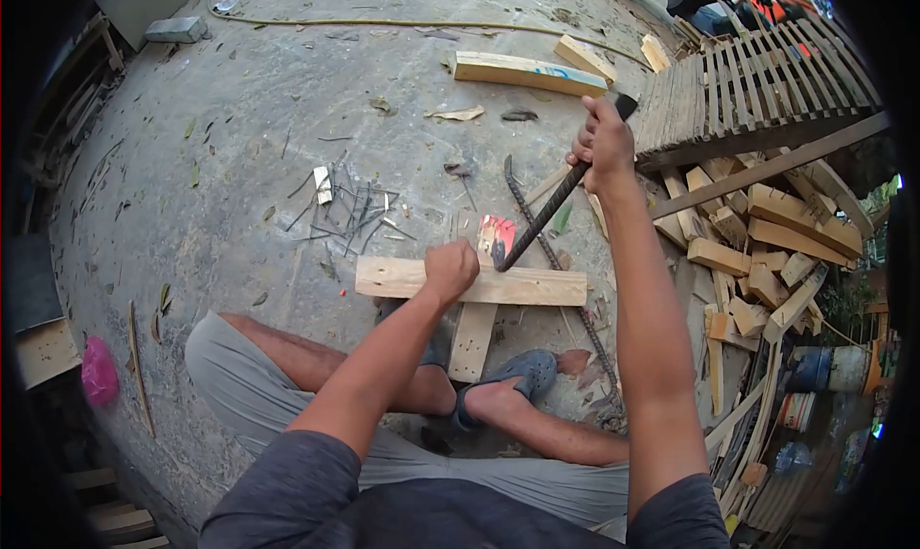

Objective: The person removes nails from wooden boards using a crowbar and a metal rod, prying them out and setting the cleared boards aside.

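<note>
The pale, knotty wooden plank [537, 287] lies across a narrower board [471, 343], the left hand [451, 271] clenched on its top. Toward one o'clock, the right hand [604, 147] grips a ribbed dark metal bar [556, 202], its bent tip at the plank's far edge, on rough grey concrete [240, 118].

I'm in a rough outdoor work yard. Around me, the concrete ground [240, 147] holds scattered nails [355, 214], dry leaves and piled wood offcuts [767, 252].
</note>
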Available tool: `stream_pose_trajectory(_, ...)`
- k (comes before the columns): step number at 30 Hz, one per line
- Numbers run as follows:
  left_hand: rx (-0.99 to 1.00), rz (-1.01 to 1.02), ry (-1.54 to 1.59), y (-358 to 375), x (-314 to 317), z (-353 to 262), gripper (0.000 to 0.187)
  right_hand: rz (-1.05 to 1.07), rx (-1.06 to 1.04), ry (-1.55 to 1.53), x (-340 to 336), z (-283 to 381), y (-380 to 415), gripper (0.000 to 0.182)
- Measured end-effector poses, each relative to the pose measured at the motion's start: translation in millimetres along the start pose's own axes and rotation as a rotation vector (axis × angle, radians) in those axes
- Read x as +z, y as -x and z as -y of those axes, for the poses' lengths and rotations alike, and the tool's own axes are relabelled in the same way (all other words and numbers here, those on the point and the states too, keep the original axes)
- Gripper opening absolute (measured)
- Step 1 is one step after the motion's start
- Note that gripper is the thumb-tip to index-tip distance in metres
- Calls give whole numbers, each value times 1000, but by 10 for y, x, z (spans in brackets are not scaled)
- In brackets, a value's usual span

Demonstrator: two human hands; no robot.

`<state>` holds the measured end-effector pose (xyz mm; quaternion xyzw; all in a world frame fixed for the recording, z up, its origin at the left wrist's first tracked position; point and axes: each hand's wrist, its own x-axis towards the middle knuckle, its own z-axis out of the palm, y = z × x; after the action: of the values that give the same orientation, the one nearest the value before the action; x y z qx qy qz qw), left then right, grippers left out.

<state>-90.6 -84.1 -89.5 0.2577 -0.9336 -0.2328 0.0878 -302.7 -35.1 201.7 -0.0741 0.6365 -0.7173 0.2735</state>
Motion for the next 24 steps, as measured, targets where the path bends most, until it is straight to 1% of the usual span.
stream_pose_trajectory(3,-61,3,32,-39,-40,-44,23,-137,-175,-4,112,-59,420,41)
stream_pose_trajectory(5,-100,71,67,34,-138,-85,25,-113,-304,-60,101,-203,829,39)
stream_pose_trajectory(6,-85,33,73,39,-105,-66,24,-82,-351,-27,113,-199,1036,39)
stream_pose_trajectory(9,-44,52,53,50,-165,-169,24,-6,-483,0,5,-199,1364,36)
stream_pose_trajectory(11,-76,48,43,-4,-67,-162,24,-85,-643,87,-43,-478,1583,33)
stream_pose_trajectory(12,-94,45,37,-18,-35,-145,24,-74,-875,314,-69,-716,1732,29)
stream_pose_trajectory(15,-183,178,45,-117,-40,-129,24,17,-933,342,52,-998,2375,24)
stream_pose_trajectory(16,-96,181,106,14,-98,-125,23,107,-858,276,-18,-1052,2553,25)
stream_pose_trajectory(17,-8,175,171,45,-260,-150,27,121,-836,496,-172,-1302,2861,25)
stream_pose_trajectory(18,92,143,232,-54,-370,-152,35,189,-876,533,-232,-1491,3037,25)
stream_pose_trajectory(20,270,124,318,-192,-335,-106,45,331,-955,595,-309,-1817,3383,29)
stream_pose_trajectory(21,346,122,360,-181,-308,-65,51,410,-908,622,-339,-1785,3429,29)
stream_pose_trajectory(23,442,195,254,-185,-394,48,39,532,-792,663,-342,-1801,3581,30)
stream_pose_trajectory(24,498,235,207,-203,-442,68,33,555,-774,668,-415,-1801,3596,29)
